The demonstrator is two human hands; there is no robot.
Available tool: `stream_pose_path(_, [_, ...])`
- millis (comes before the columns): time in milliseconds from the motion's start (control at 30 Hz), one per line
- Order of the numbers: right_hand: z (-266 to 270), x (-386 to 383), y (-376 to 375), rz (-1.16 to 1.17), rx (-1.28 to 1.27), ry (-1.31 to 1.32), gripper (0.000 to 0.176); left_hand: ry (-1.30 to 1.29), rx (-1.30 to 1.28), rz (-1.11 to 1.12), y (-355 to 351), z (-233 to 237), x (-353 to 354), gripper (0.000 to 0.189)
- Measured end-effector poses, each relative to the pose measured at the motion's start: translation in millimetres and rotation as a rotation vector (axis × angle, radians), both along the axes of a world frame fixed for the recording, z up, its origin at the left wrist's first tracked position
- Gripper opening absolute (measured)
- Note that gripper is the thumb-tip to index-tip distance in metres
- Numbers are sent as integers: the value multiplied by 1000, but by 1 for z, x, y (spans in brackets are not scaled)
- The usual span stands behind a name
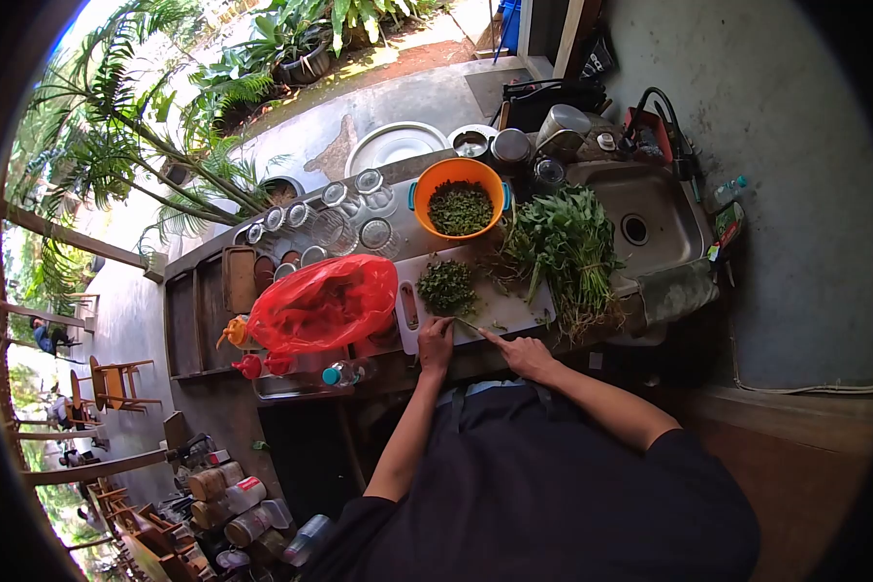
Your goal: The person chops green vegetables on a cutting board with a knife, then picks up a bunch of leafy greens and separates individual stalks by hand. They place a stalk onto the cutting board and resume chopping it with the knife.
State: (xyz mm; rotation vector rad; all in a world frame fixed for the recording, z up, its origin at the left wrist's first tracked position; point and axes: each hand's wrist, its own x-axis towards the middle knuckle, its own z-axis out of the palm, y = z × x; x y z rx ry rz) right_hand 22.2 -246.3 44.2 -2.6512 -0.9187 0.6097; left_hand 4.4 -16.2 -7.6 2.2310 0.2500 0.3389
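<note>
My left hand (436, 341) is closed at the near edge of a white cutting board (500, 303), its fingers pinching a thin green stem (467, 326). Close by on the right, my right hand (526, 356) points its index finger toward that stem. Its other fingers are curled, and what they hold is hidden. A heap of chopped greens (446, 285) lies on the board just beyond my left hand. To the right, a big bunch of leafy greens (570, 242) with roots rests partly on the board. Behind stands an orange colander (435, 182) filled with cut greens.
A red plastic bag (325, 303) sits left of the board, with a small bottle (347, 373) in front of it. Several upturned glasses (376, 233) stand behind the bag. A metal sink (655, 218) is at the right, beside the wall.
</note>
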Motion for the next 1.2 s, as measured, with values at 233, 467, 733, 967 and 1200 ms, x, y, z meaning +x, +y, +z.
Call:
stream_pose_path(233, [19,6,7,-32,-2,79,69,6,8,-16,-1,-2,3,14])
stream_pose_path(467, [32,11,13,7,-33,103,69,-18,86,-35,0,-1,-1,16])
stream_pose_path(733, [21,15,18,23,20,43,63,-12,41,-50,3,-9,0,17])
stream_pose_path(967, [-19,11,27,-26,82,16,67,-46,50,-37,2,-7,-1,15])
stream_pose_path(1200, [-11,6,14,-3,36,10,71,-27,7,3,2,-5,0,13])
